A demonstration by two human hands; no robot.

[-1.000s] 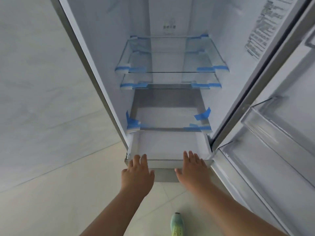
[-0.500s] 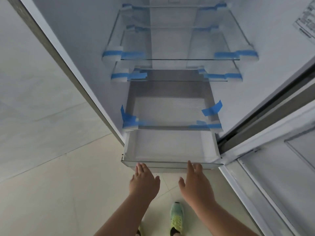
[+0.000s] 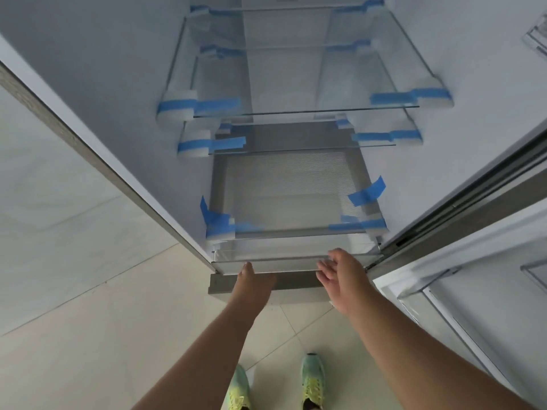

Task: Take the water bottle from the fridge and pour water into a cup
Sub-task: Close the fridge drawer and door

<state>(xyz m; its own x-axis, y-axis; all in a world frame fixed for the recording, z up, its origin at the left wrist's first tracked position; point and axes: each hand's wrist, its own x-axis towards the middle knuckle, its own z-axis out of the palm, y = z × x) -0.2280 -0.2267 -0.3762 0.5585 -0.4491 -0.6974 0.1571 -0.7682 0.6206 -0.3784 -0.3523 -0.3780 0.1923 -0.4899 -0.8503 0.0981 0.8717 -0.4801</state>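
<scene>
The open fridge [image 3: 290, 69] fills the view, and I see no water bottle or cup in it. At the bottom sits a clear plastic drawer [image 3: 290, 263], nearly flush with the shelf above it. My left hand [image 3: 254, 284] touches the drawer's front edge near its left end, fingers pointing forward. My right hand [image 3: 340, 276] is at the drawer's right front corner with its fingers spread and holds nothing.
Bare glass shelves [image 3: 296, 110] held with blue tape [image 3: 367, 192] and foam blocks stack above the drawer. The open fridge door [image 3: 488, 291] stands to my right. A white wall is on the left, and my green shoes [image 3: 312, 380] are on the tiled floor.
The drawer, pulled out half a second ago, has slid back in under the bottom shelf. Both hands moved forward with it, and my right hand has shifted to the right.
</scene>
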